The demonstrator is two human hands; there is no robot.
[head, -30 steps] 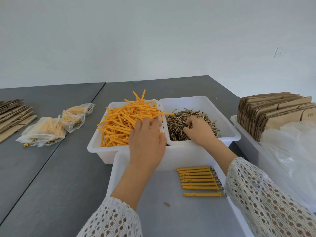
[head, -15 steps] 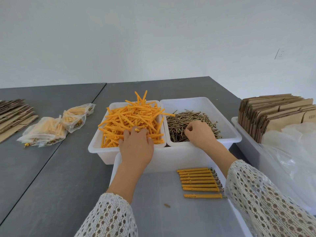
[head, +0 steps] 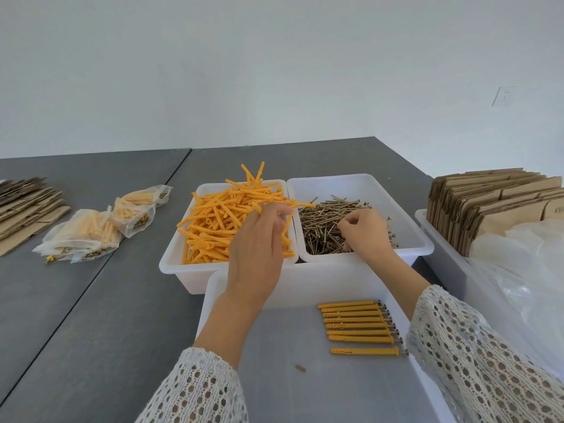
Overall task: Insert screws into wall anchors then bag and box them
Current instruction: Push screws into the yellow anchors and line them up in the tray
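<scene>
A white bin [head: 174,264] is heaped with loose orange wall anchors [head: 213,221]. Beside it on the right, a second white bin [head: 424,239] holds a pile of brass screws [head: 320,227]. My left hand [head: 256,248] is over the anchor bin's right side, its fingertips curled round an orange anchor. In the screw bin, my right hand [head: 363,233] pinches a screw between thumb and forefinger. Several assembled anchors with screws [head: 357,325] lie in a row in the near white tray [head: 210,288].
Filled clear bags [head: 88,233] lie on the grey table at the left, next to flattened cardboard boxes [head: 27,209]. At the right, a white bin [head: 427,221] holds upright cardboard flats [head: 488,203] and empty plastic bags [head: 518,270].
My left hand dipped into the anchor pile and has lifted toward the bin's right side with an anchor. My right hand's fingers have drawn together over the screws.
</scene>
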